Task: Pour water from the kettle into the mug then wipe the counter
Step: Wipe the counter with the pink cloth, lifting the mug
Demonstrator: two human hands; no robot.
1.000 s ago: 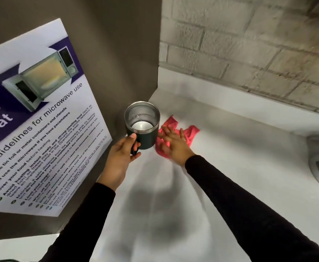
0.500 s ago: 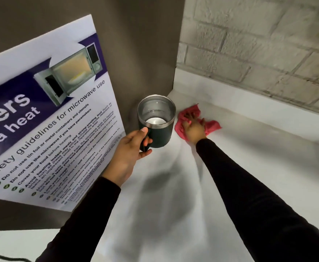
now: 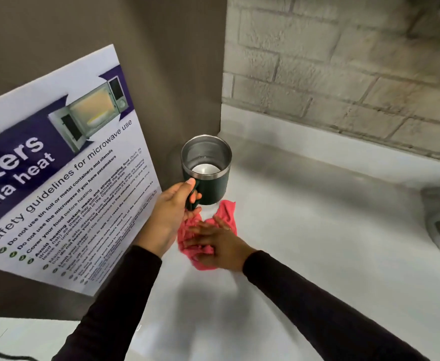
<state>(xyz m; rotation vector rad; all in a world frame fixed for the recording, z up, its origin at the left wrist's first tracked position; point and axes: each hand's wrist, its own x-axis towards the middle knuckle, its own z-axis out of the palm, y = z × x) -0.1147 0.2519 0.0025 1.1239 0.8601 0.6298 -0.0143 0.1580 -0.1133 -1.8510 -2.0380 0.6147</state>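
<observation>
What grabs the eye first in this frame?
The pink cloth at centre, pressed flat on the white counter under the right hand. Just behind it, the left hand holds the dark steel-lined mug by its handle, near the corner. On the left panel, a large microwave safety poster fills much of the view.

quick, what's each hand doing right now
Left hand: closed on the mug handle, holding it.
Right hand: open, fingers spread flat on the red cloth, on the counter.
</observation>
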